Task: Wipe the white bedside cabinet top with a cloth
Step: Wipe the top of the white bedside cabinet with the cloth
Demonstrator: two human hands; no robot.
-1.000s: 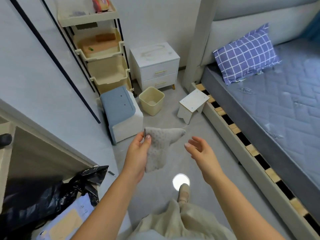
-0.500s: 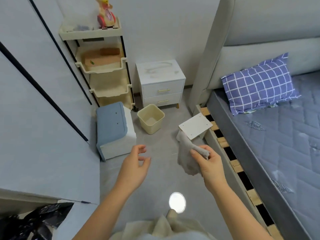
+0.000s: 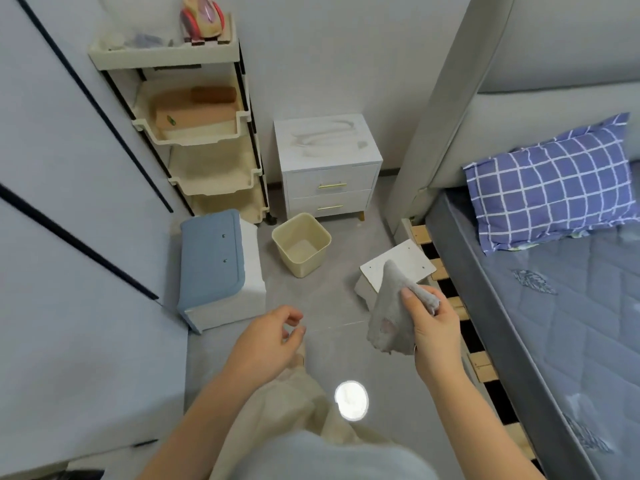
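Note:
The white bedside cabinet [image 3: 327, 143] stands against the far wall, between a shelf rack and the bed's headboard. Its top shows dusty smears, and two drawers with gold handles face me. My right hand [image 3: 433, 323] grips a grey cloth [image 3: 389, 317] that hangs down over the floor, well short of the cabinet. My left hand [image 3: 268, 341] is held low at centre, fingers loosely curled, with nothing in it.
A cream bin [image 3: 301, 244] sits on the floor in front of the cabinet. A small white stool [image 3: 398, 265] stands by the bed frame [image 3: 481, 367]. A blue-topped box [image 3: 216, 265] and a cream shelf rack [image 3: 201, 133] line the left side. The bed carries a checked pillow [image 3: 554, 185].
The cloth has passed from my left hand to my right hand. My view has shifted forward and up, bringing the cabinet closer to centre.

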